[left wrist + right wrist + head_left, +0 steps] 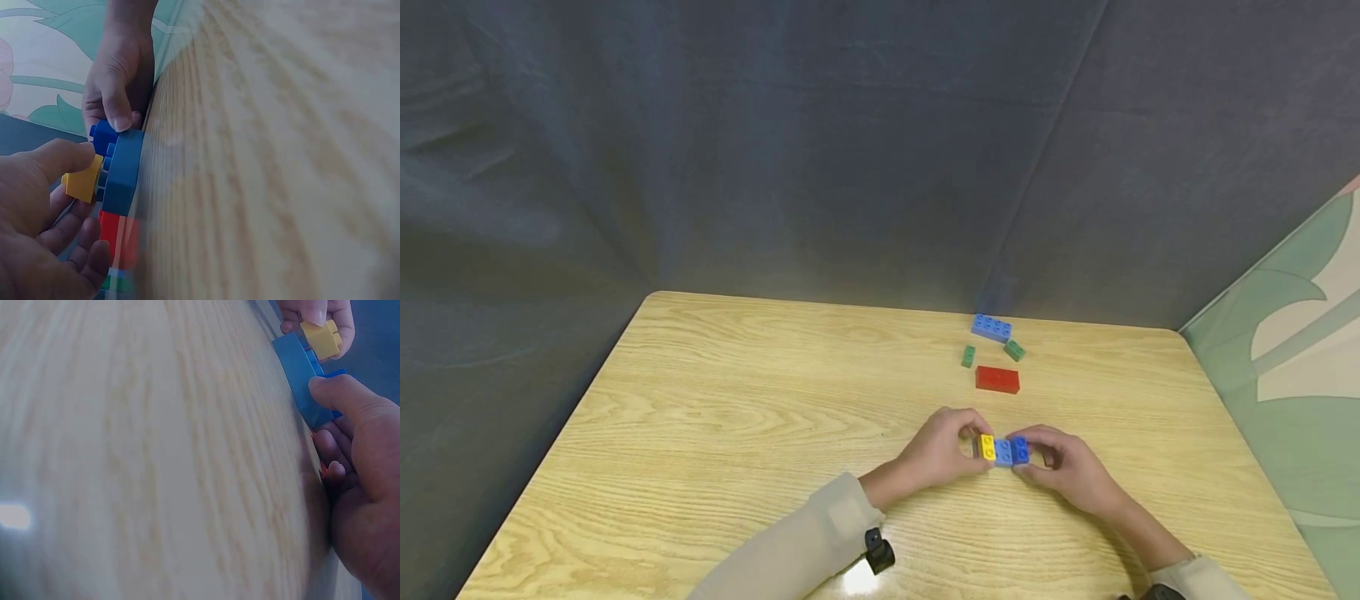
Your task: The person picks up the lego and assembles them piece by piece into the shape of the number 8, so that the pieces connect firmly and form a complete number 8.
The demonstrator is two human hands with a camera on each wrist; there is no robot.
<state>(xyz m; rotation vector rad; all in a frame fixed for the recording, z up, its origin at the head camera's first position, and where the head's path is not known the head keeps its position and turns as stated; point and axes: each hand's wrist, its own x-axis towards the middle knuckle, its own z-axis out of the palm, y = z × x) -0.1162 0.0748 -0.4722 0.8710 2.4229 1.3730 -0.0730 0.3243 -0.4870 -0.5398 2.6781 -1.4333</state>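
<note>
A long light blue toy building brick (1003, 452) lies on the table, studs up, between both hands. My left hand (936, 450) pinches a yellow brick (988, 447) between thumb and fingers over its left end. In the left wrist view the yellow brick (83, 180) looks tilted against the studs; I cannot tell whether it is seated. A dark blue brick (1019, 450) sits on the right end of the light blue one. My right hand (1071, 471) grips that end, its thumb (340, 394) on the near side and its fingers partly hidden behind.
Beyond the hands lie a red brick (997, 380), two small green bricks (968, 357) and another blue brick (992, 327) close to the table's far edge. A dark cloth (850, 167) hangs behind the wooden table (737, 400); a patterned green cloth (1300, 417) borders its right side.
</note>
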